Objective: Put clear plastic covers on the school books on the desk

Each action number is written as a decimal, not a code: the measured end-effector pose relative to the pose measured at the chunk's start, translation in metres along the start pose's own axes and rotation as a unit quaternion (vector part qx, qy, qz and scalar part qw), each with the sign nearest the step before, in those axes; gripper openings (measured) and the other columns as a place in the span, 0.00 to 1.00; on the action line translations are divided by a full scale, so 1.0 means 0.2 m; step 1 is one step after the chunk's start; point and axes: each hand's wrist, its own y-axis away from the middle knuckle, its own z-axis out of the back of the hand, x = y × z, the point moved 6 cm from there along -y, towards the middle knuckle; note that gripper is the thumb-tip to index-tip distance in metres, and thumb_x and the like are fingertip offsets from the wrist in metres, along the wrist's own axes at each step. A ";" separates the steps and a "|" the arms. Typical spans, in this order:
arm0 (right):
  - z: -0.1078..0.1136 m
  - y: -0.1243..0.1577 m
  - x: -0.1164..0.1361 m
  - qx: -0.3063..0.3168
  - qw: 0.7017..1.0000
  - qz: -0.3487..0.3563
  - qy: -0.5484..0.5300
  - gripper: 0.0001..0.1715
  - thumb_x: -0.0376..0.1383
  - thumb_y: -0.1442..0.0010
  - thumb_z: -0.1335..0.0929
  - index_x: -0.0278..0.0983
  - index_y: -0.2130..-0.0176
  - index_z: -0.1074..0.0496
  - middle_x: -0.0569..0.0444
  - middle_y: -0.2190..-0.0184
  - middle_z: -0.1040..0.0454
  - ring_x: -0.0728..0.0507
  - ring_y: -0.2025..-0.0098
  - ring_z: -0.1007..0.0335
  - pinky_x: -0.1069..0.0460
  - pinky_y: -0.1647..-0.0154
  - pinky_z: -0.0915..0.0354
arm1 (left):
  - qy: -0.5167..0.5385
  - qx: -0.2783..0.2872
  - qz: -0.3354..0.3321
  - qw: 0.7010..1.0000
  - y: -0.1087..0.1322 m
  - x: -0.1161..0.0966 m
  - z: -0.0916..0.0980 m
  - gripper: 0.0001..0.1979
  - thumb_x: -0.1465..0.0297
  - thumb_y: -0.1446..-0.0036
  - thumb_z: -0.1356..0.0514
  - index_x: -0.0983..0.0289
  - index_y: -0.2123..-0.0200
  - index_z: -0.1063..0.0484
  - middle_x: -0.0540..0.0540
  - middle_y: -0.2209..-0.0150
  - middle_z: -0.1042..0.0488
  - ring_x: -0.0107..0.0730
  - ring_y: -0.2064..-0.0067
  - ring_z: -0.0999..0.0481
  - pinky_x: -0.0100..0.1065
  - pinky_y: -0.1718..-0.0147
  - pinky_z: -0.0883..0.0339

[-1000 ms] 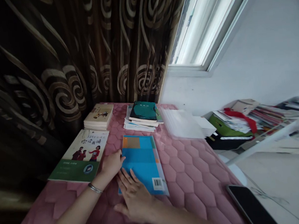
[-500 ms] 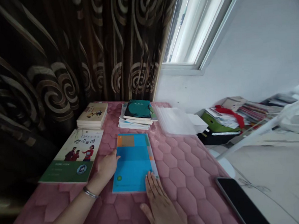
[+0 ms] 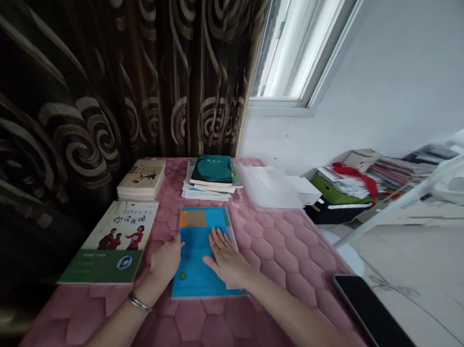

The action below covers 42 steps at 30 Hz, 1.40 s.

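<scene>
A blue book (image 3: 197,277) with orange and tan blocks near its top lies flat on the pink quilted cover. A clear sheet seems to lie over it and shows past its right side. My left hand (image 3: 166,258), with a silver bracelet at the wrist, holds the book's left edge, fingers curled and thumb on the cover. Flat on the right half of the book rests my right hand (image 3: 226,257), fingers stretched out and thumb apart. Left of my left hand lies a green-and-white book (image 3: 103,254) with pictured figures.
Behind stand a stack of beige books (image 3: 141,179) and a pile topped by a dark teal book (image 3: 213,169). Clear plastic sleeves (image 3: 270,187) lie at the back right. A phone (image 3: 372,311) is on the right edge. A patterned curtain (image 3: 178,67) hangs behind.
My right hand has moved up and inward from the book's lower right corner to lie flat across its right half. My left hand keeps its place at the left edge.
</scene>
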 end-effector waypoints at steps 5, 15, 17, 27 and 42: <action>0.07 -0.21 -0.26 -0.038 0.998 -0.036 0.040 0.50 0.58 0.35 0.55 0.23 0.32 0.61 0.41 0.30 0.69 0.38 0.29 0.75 0.41 0.30 0.67 | -0.006 -0.017 0.001 1.000 0.02 0.00 0.00 0.19 0.68 0.31 0.56 0.71 0.46 0.34 0.70 0.60 0.21 0.47 0.59 0.19 0.37 0.67 0.28; 0.06 -0.21 -0.37 -0.075 0.995 -0.060 0.039 0.50 0.59 0.36 0.57 0.26 0.31 0.62 0.45 0.30 0.68 0.41 0.29 0.74 0.43 0.30 0.68 | 0.098 0.030 0.055 0.993 0.05 0.04 0.02 0.19 0.68 0.37 0.47 0.72 0.45 0.35 0.71 0.49 0.26 0.46 0.47 0.26 0.37 0.51 0.35; 0.05 -0.21 -0.37 -0.083 0.994 -0.057 0.045 0.50 0.59 0.36 0.56 0.26 0.31 0.61 0.44 0.30 0.67 0.40 0.29 0.73 0.42 0.30 0.67 | 0.135 0.056 0.062 0.987 0.05 0.05 0.03 0.22 0.66 0.40 0.44 0.71 0.45 0.35 0.69 0.47 0.27 0.46 0.45 0.28 0.36 0.51 0.36; 0.03 -0.23 -0.38 -0.109 0.991 -0.050 0.058 0.49 0.58 0.35 0.55 0.25 0.32 0.58 0.42 0.30 0.64 0.39 0.29 0.70 0.42 0.30 0.65 | 0.391 0.148 0.114 0.901 -0.05 0.17 -0.07 0.14 0.63 0.51 0.37 0.63 0.64 0.34 0.54 0.66 0.24 0.36 0.67 0.23 0.29 0.75 0.33; 0.13 -0.18 0.03 -0.132 0.979 -0.023 -0.151 0.35 0.46 0.31 0.51 0.33 0.32 0.51 0.47 0.31 0.55 0.37 0.30 0.63 0.36 0.32 0.57 | 0.689 0.044 0.068 0.721 -0.01 -0.08 0.20 0.05 0.70 0.56 0.44 0.61 0.79 0.40 0.46 0.80 0.32 0.28 0.76 0.30 0.30 0.72 0.33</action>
